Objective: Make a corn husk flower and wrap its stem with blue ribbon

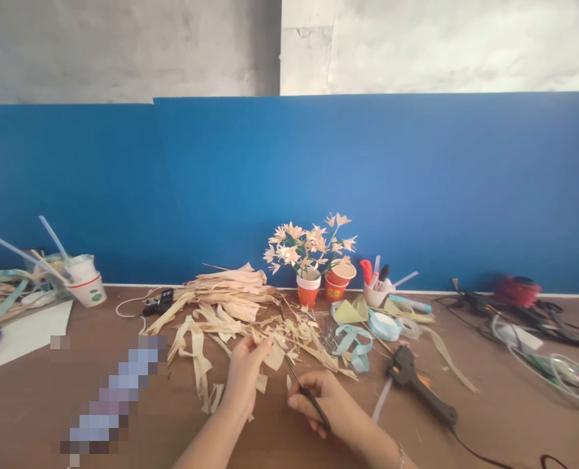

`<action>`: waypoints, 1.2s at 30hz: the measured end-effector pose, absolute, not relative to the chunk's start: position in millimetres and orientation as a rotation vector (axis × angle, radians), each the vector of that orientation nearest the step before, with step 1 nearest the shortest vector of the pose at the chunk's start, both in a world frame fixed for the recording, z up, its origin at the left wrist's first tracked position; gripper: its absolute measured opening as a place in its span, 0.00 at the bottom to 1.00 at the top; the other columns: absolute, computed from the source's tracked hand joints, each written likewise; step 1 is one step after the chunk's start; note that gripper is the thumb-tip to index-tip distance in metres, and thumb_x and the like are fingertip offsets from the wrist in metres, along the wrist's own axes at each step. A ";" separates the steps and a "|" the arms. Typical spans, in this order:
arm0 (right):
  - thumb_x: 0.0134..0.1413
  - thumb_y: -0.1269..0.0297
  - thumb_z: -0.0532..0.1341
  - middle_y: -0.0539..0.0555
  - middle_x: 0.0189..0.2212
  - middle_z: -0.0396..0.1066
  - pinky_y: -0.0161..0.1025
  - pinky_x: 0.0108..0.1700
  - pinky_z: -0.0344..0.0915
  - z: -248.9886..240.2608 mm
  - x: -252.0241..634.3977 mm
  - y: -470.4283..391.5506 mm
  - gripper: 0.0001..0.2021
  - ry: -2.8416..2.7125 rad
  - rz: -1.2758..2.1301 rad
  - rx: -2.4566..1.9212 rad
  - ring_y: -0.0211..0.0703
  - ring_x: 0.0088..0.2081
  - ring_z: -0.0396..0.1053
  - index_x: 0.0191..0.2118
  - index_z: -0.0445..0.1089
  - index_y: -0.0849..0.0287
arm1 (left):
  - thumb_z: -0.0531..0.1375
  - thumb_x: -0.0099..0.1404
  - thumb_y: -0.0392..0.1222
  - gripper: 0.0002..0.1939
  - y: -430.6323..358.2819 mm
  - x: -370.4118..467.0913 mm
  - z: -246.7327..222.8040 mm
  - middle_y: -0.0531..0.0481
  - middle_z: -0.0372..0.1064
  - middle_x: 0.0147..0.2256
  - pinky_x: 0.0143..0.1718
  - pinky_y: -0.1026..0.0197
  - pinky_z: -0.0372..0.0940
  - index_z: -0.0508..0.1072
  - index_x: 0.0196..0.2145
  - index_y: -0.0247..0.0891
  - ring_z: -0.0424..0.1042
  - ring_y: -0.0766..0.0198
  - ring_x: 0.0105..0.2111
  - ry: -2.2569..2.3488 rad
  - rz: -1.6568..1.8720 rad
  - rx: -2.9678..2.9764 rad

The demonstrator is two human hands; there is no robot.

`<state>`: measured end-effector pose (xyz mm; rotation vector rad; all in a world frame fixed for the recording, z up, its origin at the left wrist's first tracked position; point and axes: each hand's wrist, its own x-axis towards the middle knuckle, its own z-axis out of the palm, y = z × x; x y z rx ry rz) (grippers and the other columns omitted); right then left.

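My left hand [245, 371] pinches a small pale piece of dried corn husk [274, 357] between thumb and fingers, over the middle of the table. My right hand [335, 404] is closed round the black handles of a pair of scissors [314, 405]. The blades point up and left, their tips close beside the husk piece; whether they touch it I cannot tell. Behind my hands lies a heap of long dried husks [230, 290], with curled strips [196, 352] at its left and small scraps [301, 332] at its right.
Cream husk flowers [309, 241] stand in a red paper cup [309, 292]. Right of them are another red cup [337, 286], blue ribbon [357, 345] and a black glue gun [419, 384] with a trailing cord. A white cup [88, 290] stands left; cables [553, 371] lie far right.
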<state>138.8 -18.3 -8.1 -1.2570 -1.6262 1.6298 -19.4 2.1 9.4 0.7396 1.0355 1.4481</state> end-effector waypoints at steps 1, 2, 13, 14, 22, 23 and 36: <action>0.39 0.47 0.65 0.42 0.09 0.57 0.25 0.12 0.49 -8.0 138.5 -18.2 0.21 -1.620 1.632 -1.254 0.28 0.11 0.52 0.29 0.68 0.63 | 0.67 0.46 0.45 0.15 1.5 -19.0 9.5 0.55 0.67 0.21 0.24 0.66 0.59 0.69 0.28 0.35 0.65 0.68 0.21 1.038 1.447 0.737; 0.39 0.47 0.65 0.42 0.09 0.57 0.26 0.12 0.49 -7.9 138.1 -18.1 0.21 -1.614 1.632 -1.247 0.28 0.11 0.52 0.29 0.67 0.63 | 0.67 0.46 0.44 0.14 1.1 -18.6 9.5 0.55 0.67 0.21 0.24 0.66 0.59 0.69 0.27 0.35 0.64 0.68 0.21 1.042 1.446 0.736; 0.38 0.45 0.64 0.41 0.09 0.57 0.26 0.11 0.48 -9.3 137.3 -18.2 0.22 -1.610 1.613 -1.256 0.28 0.10 0.51 0.28 0.66 0.62 | 0.68 0.44 0.46 0.15 2.0 -18.0 8.2 0.55 0.66 0.20 0.20 0.68 0.56 0.69 0.26 0.35 0.63 0.70 0.19 1.021 1.403 0.723; 0.38 0.45 0.64 0.41 0.09 0.57 0.26 0.11 0.48 -8.9 137.1 -18.1 0.22 -1.609 1.612 -1.263 0.28 0.10 0.51 0.28 0.66 0.62 | 0.68 0.44 0.46 0.15 1.4 -17.7 9.2 0.55 0.66 0.20 0.20 0.69 0.56 0.69 0.26 0.35 0.63 0.70 0.19 1.024 1.406 0.718; 0.39 0.48 0.65 0.43 0.11 0.60 0.27 0.13 0.50 -6.6 140.7 -18.3 0.20 -1.637 1.669 -1.213 0.30 0.12 0.55 0.30 0.67 0.62 | 0.68 0.45 0.42 0.13 -0.9 -18.8 16.7 0.55 0.69 0.21 0.24 0.68 0.60 0.70 0.26 0.35 0.65 0.70 0.21 0.937 1.446 0.658; 0.39 0.49 0.64 0.44 0.11 0.61 0.27 0.13 0.50 -7.1 142.3 -17.6 0.19 -1.630 1.679 -1.208 0.30 0.12 0.56 0.31 0.67 0.62 | 0.68 0.45 0.42 0.13 -0.1 -20.2 16.9 0.54 0.69 0.22 0.25 0.67 0.61 0.71 0.27 0.35 0.66 0.69 0.22 0.931 1.459 0.641; 0.28 0.60 0.72 0.44 0.23 0.62 0.29 0.20 0.54 -6.2 132.1 -10.3 0.26 -1.059 1.435 -0.993 0.29 0.19 0.56 0.36 0.63 0.58 | 0.67 0.45 0.39 0.13 -11.9 -5.8 11.2 0.49 0.74 0.27 0.31 0.63 0.63 0.74 0.31 0.35 0.72 0.62 0.27 0.883 1.188 0.706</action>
